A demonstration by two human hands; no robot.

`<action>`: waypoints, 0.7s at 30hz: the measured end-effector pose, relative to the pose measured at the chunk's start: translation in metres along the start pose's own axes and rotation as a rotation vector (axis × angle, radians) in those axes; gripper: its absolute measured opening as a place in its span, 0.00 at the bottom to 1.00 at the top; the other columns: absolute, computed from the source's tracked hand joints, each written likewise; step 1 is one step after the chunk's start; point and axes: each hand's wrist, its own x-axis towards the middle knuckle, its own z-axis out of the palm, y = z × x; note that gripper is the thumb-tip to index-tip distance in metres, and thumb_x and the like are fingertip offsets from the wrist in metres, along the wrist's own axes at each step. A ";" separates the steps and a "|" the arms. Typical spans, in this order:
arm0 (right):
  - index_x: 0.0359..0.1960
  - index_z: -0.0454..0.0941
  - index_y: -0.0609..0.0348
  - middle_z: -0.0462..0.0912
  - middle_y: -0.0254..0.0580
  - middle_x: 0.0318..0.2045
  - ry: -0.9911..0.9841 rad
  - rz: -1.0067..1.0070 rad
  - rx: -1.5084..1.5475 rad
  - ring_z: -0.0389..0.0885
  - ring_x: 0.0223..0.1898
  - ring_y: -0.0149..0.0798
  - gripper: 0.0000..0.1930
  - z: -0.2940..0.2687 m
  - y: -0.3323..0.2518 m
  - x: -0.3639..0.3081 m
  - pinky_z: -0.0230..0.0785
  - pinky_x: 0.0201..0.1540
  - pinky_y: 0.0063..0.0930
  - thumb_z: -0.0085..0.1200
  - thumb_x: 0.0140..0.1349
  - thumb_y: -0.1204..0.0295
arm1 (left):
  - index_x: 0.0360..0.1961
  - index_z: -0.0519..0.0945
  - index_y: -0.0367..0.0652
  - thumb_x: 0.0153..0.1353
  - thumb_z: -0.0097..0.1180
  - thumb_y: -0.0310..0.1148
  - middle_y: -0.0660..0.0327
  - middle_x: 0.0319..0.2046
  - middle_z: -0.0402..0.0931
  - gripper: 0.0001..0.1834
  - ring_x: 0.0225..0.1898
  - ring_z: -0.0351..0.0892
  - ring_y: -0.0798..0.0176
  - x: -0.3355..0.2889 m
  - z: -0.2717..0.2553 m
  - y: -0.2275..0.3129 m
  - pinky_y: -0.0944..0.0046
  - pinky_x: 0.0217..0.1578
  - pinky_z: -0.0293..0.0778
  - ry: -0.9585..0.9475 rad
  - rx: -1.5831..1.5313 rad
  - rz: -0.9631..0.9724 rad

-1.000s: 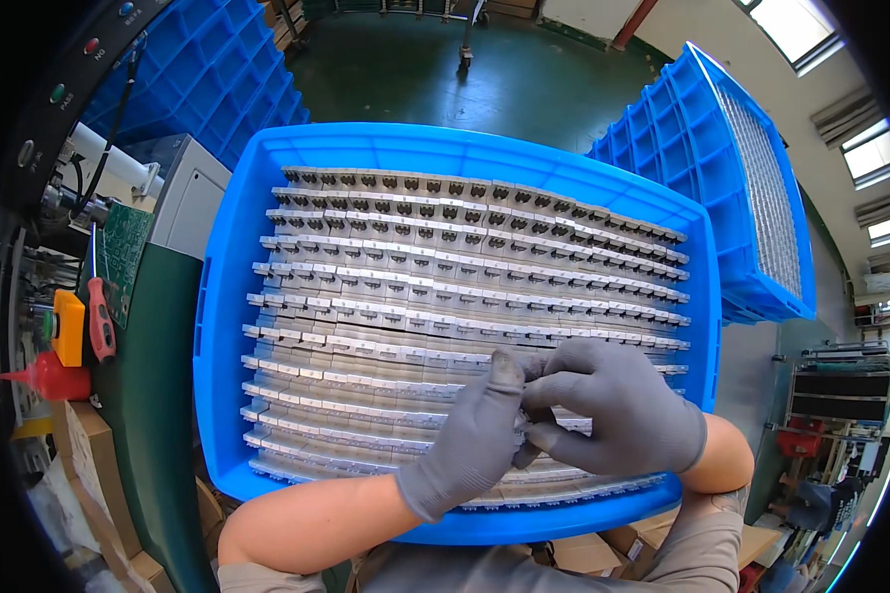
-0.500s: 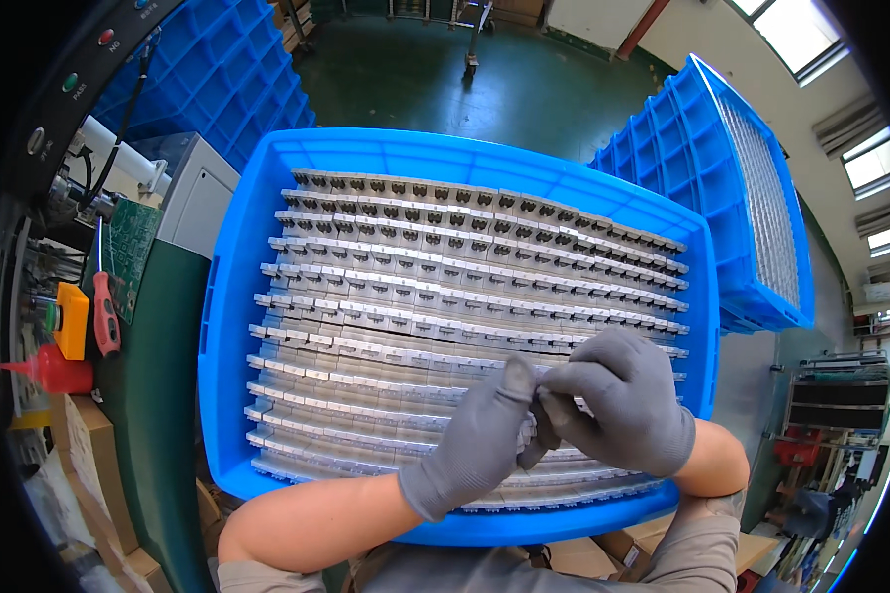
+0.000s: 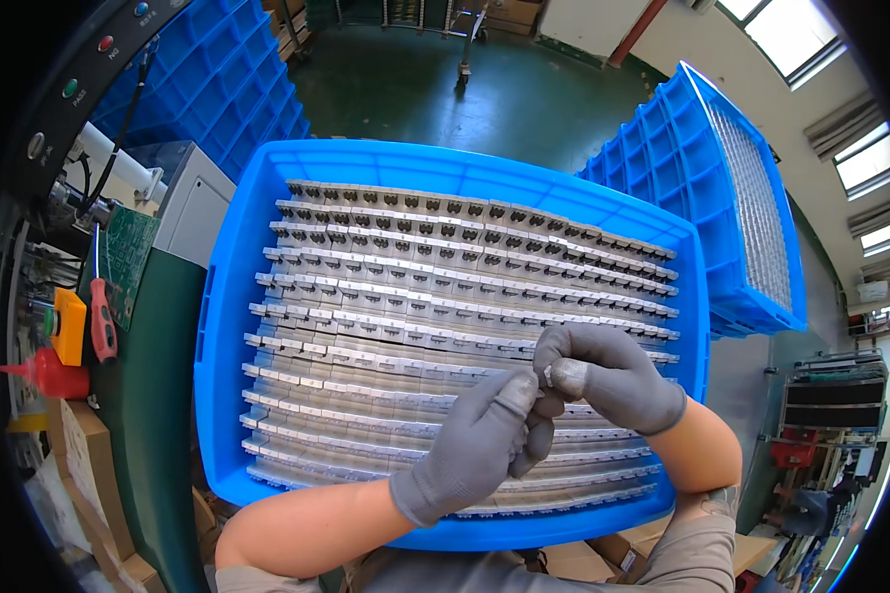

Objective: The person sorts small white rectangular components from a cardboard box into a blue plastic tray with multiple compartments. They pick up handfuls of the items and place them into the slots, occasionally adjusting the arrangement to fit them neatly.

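Observation:
Both my hands wear grey gloves and meet over the right half of a large blue bin (image 3: 707,326). Small silvery metal parts (image 3: 405,296) fill the bin in tight rows. The upper rows show dark pieces on their edges, while the lower ones look plain and bright. My right hand (image 3: 613,381) is closed, pinching a tiny light-coloured piece (image 3: 549,375) between thumb and forefinger. Just left of it, my left hand (image 3: 470,445) is also closed, its thumb tip close to that piece. Whatever lies inside its curled fingers is mostly hidden.
A second blue bin (image 3: 702,188) filled with similar rows stands at the right, and blue crates (image 3: 218,89) rise at the far left. On the green-topped bench at left are a red-handled screwdriver (image 3: 103,321), a circuit board (image 3: 129,247) and a red bottle (image 3: 54,373).
My right hand has turned and shifted slightly left, its thumb now showing against the forefinger. A tiny light piece has come into sight at the fingertips. The whole view has shifted slightly.

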 end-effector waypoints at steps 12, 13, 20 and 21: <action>0.37 0.79 0.63 0.83 0.38 0.29 0.638 -0.284 -0.483 0.78 0.27 0.26 0.04 -0.089 -0.012 0.031 0.71 0.30 0.22 0.52 0.68 0.78 | 0.41 0.77 0.37 0.77 0.42 0.42 0.67 0.19 0.69 0.18 0.19 0.63 0.76 -0.001 0.003 -0.005 0.73 0.21 0.63 -0.018 0.044 -0.089; 0.37 0.79 0.64 0.83 0.39 0.29 0.662 -0.379 -0.655 0.79 0.28 0.29 0.03 -0.096 -0.007 0.036 0.71 0.32 0.24 0.53 0.68 0.78 | 0.41 0.77 0.37 0.77 0.42 0.42 0.67 0.19 0.69 0.18 0.19 0.63 0.76 0.000 0.003 -0.006 0.73 0.21 0.63 -0.021 0.052 -0.090; 0.35 0.78 0.60 0.79 0.47 0.36 0.675 -0.585 -1.170 0.80 0.38 0.51 0.02 -0.113 0.014 0.071 0.74 0.42 0.39 0.57 0.63 0.76 | 0.43 0.77 0.39 0.78 0.40 0.41 0.65 0.19 0.69 0.18 0.18 0.61 0.75 0.000 0.003 -0.008 0.71 0.20 0.62 -0.027 0.099 -0.091; 0.35 0.79 0.60 0.79 0.48 0.36 0.681 -0.584 -1.187 0.80 0.38 0.52 0.02 -0.112 0.015 0.074 0.74 0.42 0.40 0.58 0.63 0.76 | 0.44 0.77 0.39 0.78 0.40 0.41 0.64 0.19 0.69 0.17 0.18 0.61 0.74 0.000 0.004 -0.008 0.71 0.19 0.61 -0.031 0.105 -0.086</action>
